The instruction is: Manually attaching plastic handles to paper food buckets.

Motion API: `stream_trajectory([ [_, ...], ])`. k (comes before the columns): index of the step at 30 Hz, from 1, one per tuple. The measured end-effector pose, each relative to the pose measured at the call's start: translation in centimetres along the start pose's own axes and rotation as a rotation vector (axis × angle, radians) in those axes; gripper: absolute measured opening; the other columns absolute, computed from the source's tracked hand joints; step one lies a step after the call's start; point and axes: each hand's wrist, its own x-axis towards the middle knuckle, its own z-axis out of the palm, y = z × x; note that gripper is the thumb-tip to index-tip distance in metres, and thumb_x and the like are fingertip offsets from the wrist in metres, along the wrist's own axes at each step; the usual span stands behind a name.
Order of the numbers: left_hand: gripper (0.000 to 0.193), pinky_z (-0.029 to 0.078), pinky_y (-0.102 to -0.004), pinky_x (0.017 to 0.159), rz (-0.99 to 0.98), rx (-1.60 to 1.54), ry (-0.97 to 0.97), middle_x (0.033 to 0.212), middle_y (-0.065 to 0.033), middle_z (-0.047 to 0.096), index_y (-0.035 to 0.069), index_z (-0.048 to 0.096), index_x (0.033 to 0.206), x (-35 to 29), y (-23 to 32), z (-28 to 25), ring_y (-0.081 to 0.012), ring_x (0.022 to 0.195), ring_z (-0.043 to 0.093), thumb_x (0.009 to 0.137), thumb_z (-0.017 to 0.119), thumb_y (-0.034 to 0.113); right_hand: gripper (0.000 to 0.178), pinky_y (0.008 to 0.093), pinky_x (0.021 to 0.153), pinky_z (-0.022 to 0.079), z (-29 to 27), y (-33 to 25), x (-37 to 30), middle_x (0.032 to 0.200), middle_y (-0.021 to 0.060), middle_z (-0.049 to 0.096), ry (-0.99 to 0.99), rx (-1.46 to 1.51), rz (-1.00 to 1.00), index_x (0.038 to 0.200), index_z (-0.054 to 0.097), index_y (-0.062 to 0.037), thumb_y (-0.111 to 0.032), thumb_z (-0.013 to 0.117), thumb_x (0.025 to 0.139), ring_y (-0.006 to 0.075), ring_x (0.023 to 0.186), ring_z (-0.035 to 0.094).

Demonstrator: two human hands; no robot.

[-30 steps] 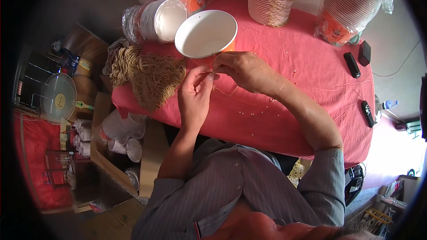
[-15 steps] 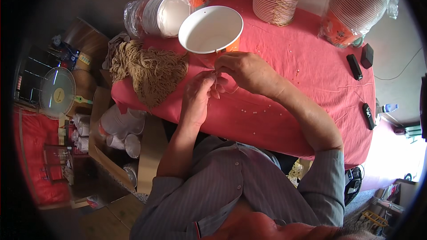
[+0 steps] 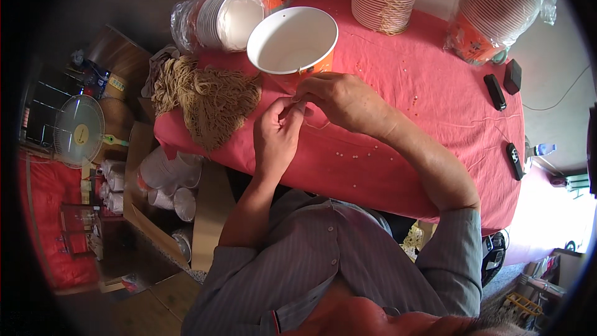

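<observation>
A white paper bucket (image 3: 291,40) with an orange outside stands upright on the table, its mouth tilted toward me. Just below its near rim my two hands meet. The right hand (image 3: 345,101) pinches a thin cord (image 3: 321,127), and a loop of that cord hangs under its fingers. With thumb and fingertips pressed together, my left hand (image 3: 277,137) grips the cord from the left side. Fingers hide where the cord passes between the hands. Left of the bucket lies a big bundle of tan cords (image 3: 214,101), spilling toward the table's front edge.
Stacked paper buckets (image 3: 384,0) stand at the back, and a wrapped stack (image 3: 497,12) stands back right. Another wrapped stack (image 3: 233,20) lies on its side. Small white beads (image 3: 354,156) dot the red cloth (image 3: 398,180). A cardboard box (image 3: 214,218) sits left below.
My left hand has turned and closed its fingers, moving up against the right fingertips. The right hand has shifted slightly left, drawing the cord between them.
</observation>
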Motion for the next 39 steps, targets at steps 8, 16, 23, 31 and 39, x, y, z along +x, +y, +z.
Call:
stream_trajectory([
  [8,0.020,0.054,-0.0267,0.076,0.073,-0.028,0.033,0.092,-0.0057,0.079,-0.004,0.074,0.113,0.2,-0.9,-0.4,-0.0112,0.082,0.071,0.108,0.064,0.014,0.018,0.0396,0.086,0.062,-0.9,-0.9,0.3,0.103,0.0135,0.077,0.050,0.243,0.113,0.120,0.073,-0.0015,-0.008,0.066,0.105,0.0280,0.094,0.077],
  [16,0.023,0.048,-0.0251,0.070,-0.136,-0.412,0.005,0.089,-0.0062,0.077,0.002,0.074,0.111,0.2,-0.8,-0.2,-0.0098,0.077,0.066,0.108,0.066,0.023,0.016,0.0354,0.087,0.060,-1.2,0.0,0.3,0.099,0.0089,0.077,0.060,0.655,0.443,0.118,0.073,0.0019,-0.007,0.065,0.106,0.0163,0.090,0.073],
  [23,0.024,0.049,-0.0265,0.071,-0.133,-0.338,0.010,0.094,-0.0064,0.076,0.002,0.074,0.113,0.0,-0.2,-0.1,-0.0115,0.078,0.067,0.109,0.065,0.023,0.020,0.0318,0.086,0.058,-1.2,-0.6,0.3,0.101,0.0048,0.075,0.025,0.698,0.421,0.122,0.074,0.0031,-0.008,0.067,0.107,0.0117,0.092,0.068],
  [31,0.022,0.049,-0.0256,0.070,-0.085,-0.327,0.002,0.089,-0.0058,0.076,0.001,0.074,0.109,0.2,-0.7,0.2,-0.0108,0.077,0.068,0.107,0.067,0.023,0.018,0.0273,0.076,0.055,-0.3,-0.3,0.5,0.093,0.0025,0.076,-0.032,0.879,0.576,0.117,0.077,0.0008,-0.011,0.072,0.105,0.0085,0.082,0.066],
  [39,0.024,0.048,-0.0248,0.069,-0.103,-0.432,0.012,0.086,-0.0051,0.075,0.001,0.075,0.113,0.6,-0.5,0.1,-0.0103,0.077,0.067,0.108,0.067,0.022,0.011,0.0261,0.076,0.054,-1.2,-0.1,0.6,0.093,-0.0005,0.076,0.170,0.947,0.568,0.107,0.081,-0.0034,-0.012,0.078,0.102,0.0080,0.084,0.067],
])
